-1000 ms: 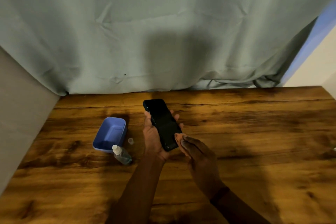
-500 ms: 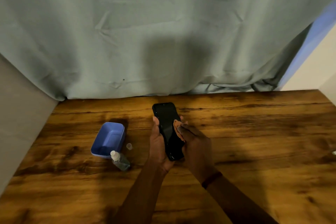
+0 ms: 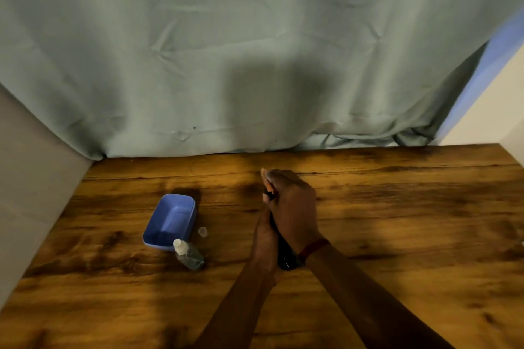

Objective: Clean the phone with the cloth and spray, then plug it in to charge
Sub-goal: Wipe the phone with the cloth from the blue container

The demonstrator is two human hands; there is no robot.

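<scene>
A grey-green curtain (image 3: 255, 51) hangs behind the wooden surface (image 3: 397, 221). Right of the blue tub (image 3: 170, 221), the left hand (image 3: 265, 238) grips the phone (image 3: 285, 259) from beneath. The right hand (image 3: 293, 207) lies over it with fingers (image 3: 279, 178) stretched flat, hiding all but the phone's dark near end. Whether a cloth lies beneath cannot be told. The spray bottle (image 3: 188, 256) lies at the tub's near corner, and a small cap (image 3: 202, 231) sits just right of the tub.

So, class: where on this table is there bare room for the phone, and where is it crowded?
Free: the bare wood from the right hand out to the table edge, and the strip along the curtain. Crowded: left of the left hand, where tub, cap and bottle cluster.
</scene>
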